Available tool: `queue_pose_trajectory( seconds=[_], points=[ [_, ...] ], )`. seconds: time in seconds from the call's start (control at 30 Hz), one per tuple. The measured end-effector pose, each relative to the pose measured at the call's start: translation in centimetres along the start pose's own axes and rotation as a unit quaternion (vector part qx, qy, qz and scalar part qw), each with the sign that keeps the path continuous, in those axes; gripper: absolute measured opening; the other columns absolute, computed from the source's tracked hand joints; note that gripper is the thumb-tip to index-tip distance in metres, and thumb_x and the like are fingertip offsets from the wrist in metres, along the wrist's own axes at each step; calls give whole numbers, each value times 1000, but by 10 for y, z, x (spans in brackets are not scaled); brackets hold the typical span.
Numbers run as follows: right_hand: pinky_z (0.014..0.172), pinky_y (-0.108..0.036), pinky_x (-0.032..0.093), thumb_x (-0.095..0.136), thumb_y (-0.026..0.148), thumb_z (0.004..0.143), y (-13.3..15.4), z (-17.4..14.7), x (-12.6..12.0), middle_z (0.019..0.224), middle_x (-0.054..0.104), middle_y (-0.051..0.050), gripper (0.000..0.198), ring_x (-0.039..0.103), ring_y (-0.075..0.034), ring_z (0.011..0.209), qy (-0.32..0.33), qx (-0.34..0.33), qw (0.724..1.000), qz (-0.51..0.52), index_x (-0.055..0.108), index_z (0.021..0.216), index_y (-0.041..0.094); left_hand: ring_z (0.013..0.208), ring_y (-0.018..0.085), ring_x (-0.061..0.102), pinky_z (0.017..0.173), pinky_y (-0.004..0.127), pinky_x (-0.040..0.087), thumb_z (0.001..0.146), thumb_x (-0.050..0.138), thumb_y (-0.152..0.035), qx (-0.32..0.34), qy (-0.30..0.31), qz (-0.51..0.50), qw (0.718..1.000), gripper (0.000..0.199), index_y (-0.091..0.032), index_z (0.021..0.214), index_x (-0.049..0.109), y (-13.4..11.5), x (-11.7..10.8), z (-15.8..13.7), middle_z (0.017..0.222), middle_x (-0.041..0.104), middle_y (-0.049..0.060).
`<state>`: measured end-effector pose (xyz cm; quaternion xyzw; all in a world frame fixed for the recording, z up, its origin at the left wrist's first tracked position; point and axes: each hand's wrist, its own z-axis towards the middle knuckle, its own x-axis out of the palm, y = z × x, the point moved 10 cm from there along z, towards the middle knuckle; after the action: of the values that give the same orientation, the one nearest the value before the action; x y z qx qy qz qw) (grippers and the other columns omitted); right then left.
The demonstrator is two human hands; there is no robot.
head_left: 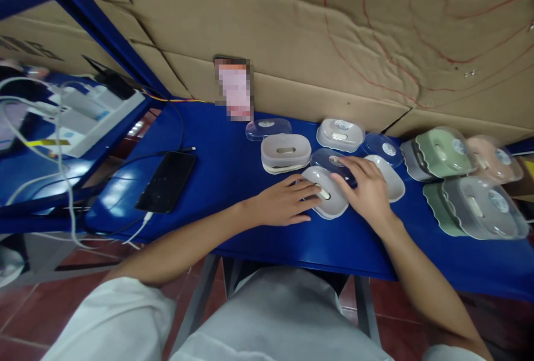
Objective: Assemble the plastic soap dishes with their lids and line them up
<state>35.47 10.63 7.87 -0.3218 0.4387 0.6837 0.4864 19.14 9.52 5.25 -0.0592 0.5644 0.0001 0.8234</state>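
A white oval soap-dish tray (331, 206) with a small pale piece in its middle slot lies near the table's front. My left hand (286, 201) rests on its left side, fingers stretched out and fingertips by the slot. On the other side my right hand (369, 191) has its thumb at the tray's edge. Its extended fingers reach over a clear lid (320, 158) with a round sticker, just behind the tray. Right of that hand is a plain white dish base (394, 180), partly covered by it. A stacked white soap dish (286, 153) stands behind my left hand.
Another clear lid (269, 129), a white dish (341, 134) and a further lid (381, 148) lie behind. Lidded green (444, 152), pink (490, 158) and grey (479, 208) soap boxes stand right. A black phone (167, 182) with cables lies left; cardboard (292, 33) walls the back.
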Motion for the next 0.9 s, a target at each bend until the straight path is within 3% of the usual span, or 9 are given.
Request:
queue_pose_trajectory(
  seconds=[0.1, 0.2, 0.27, 0.4, 0.5, 0.63, 0.77, 0.9],
  points=[
    [109, -51, 52, 49, 57, 110, -4, 5, 6, 133, 78, -9, 47, 71, -32, 124, 36, -29, 999, 13, 72, 137, 27, 125, 27, 67, 107, 44, 43, 107, 61, -25, -13, 8, 10, 1000, 19, -20, 123, 72, 1, 1, 0, 134, 74, 11],
    [115, -51, 48, 43, 50, 112, -22, 23, 3, 141, 74, -10, 47, 67, -31, 132, 36, -35, 998, 26, 68, 144, 26, 120, 25, 67, 103, 44, 40, 110, 56, -23, -24, 14, 4, 1000, 19, -21, 121, 71, 1, 1, 1, 127, 76, 11],
    [121, -54, 43, 45, 48, 111, -39, 43, 7, 154, 65, -13, 52, 59, -33, 144, 43, -36, 998, 10, 59, 154, 23, 120, 25, 66, 104, 44, 38, 110, 53, -20, -20, 8, 10, 1000, 20, -20, 123, 69, -1, 1, 2, 125, 76, 11],
    [124, -66, 33, 61, 50, 101, -73, 82, 35, 173, 41, -18, 73, 38, -42, 160, 134, -26, 990, -42, 44, 166, 21, 119, 23, 66, 108, 45, 37, 111, 53, -17, -18, -36, 31, 999, 21, -19, 125, 68, 0, -9, 2, 124, 77, 8],
    [118, -65, 37, 70, 51, 97, -85, 98, 36, 163, 54, -18, 69, 50, -43, 150, 144, -10, 988, -57, 56, 159, 23, 116, 21, 66, 110, 44, 36, 110, 56, -18, -29, -81, 44, 995, 17, -20, 121, 69, 6, -21, 0, 121, 78, 5],
    [114, -57, 44, 67, 53, 101, -75, 104, 16, 147, 70, -12, 55, 63, -38, 135, 131, -35, 990, -24, 66, 149, 27, 119, 22, 65, 111, 44, 36, 106, 59, -9, -20, -102, 63, 993, 21, -22, 118, 70, 4, -26, -2, 126, 78, 4],
    [113, -54, 46, 57, 36, 107, -60, 103, -12, 141, 73, -13, 43, 65, -37, 132, 86, -10, 993, -78, 68, 146, 23, 123, 23, 64, 112, 46, 36, 100, 55, 1, -23, -89, 55, 994, 37, -24, 123, 69, 4, -20, -2, 131, 75, 6],
    [103, -44, 54, 53, 27, 107, -26, 91, 9, 134, 77, -12, 37, 72, -33, 122, 167, -5, 981, -95, 71, 138, 21, 102, 21, 67, 95, 39, 45, 98, 56, -2, -12, -93, 46, 995, 29, -22, 113, 70, 3, -21, -3, 113, 75, 6]
  ],
)
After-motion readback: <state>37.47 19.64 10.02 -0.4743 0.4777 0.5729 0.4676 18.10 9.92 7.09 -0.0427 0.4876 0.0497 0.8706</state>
